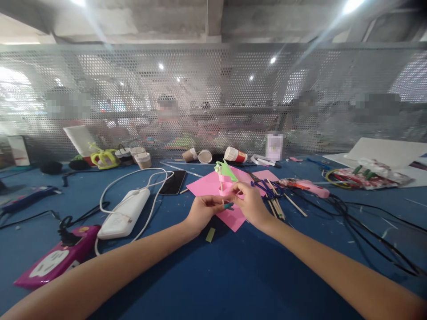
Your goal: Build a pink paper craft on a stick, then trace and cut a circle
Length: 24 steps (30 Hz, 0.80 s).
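Pinching with both hands over the pink paper sheet [235,222]: left hand [203,212] has fingertips closed on the lower end of a thin wooden stick [221,184], right hand [251,203] has thumb and index nipped on a pink paper strip [225,191] at the stick. No visible gap in either grip. Stick's long axis is near upright, green paper piece [228,170] at its top. Strip sits above the left grip, just left of the right fingertips; right is nearer. Can't tell if it wraps fully round. Blue-handled scissors [275,190] lie just right of right hand.
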Available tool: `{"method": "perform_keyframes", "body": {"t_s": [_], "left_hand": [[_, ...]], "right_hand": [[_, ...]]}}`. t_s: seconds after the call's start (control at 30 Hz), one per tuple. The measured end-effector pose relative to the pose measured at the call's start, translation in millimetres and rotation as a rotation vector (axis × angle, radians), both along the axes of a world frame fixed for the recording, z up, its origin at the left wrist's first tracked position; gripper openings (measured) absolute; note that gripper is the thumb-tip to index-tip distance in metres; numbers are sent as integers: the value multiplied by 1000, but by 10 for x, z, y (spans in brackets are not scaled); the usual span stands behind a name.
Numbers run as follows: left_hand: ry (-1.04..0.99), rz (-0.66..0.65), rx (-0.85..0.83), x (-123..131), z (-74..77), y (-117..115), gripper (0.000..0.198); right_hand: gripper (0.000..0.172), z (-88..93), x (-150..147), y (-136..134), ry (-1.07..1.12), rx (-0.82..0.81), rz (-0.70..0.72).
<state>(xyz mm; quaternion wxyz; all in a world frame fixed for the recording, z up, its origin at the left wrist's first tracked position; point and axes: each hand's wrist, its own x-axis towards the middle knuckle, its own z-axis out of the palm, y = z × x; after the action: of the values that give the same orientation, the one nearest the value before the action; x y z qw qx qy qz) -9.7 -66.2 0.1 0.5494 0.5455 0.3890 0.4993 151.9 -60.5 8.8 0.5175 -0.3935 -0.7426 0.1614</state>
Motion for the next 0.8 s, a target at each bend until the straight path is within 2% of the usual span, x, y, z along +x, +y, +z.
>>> {"method": "perform_keyframes", "body": {"t_s": [0.1, 0.2, 0.33, 0.47, 0.6, 0.7, 0.8], "left_hand": [[4, -9, -1, -15, -10, 3, 26], [-22, -41, -6, -23, -13, 8, 27], [-48, -57, 3, -43, -12, 27, 24], [-49, -65, 20, -67, -15, 41, 23], [-36, -106, 26, -69, -21, 33, 22], [-9, -117, 32, -60, -27, 25, 22], [-14, -137, 31, -55, -28, 20, 23]], "right_hand": [[34, 7, 89, 51, -80, 70, -14], [40, 57, 139, 73, -147, 66, 54], [43, 142, 189, 83, -132, -78, 224], [32, 174, 251, 136, 18, -225, 352], [35, 164, 276, 192, 101, -249, 301], [40, 165, 237, 164, 84, -185, 194], [41, 174, 186, 93, 46, -105, 146]]}}
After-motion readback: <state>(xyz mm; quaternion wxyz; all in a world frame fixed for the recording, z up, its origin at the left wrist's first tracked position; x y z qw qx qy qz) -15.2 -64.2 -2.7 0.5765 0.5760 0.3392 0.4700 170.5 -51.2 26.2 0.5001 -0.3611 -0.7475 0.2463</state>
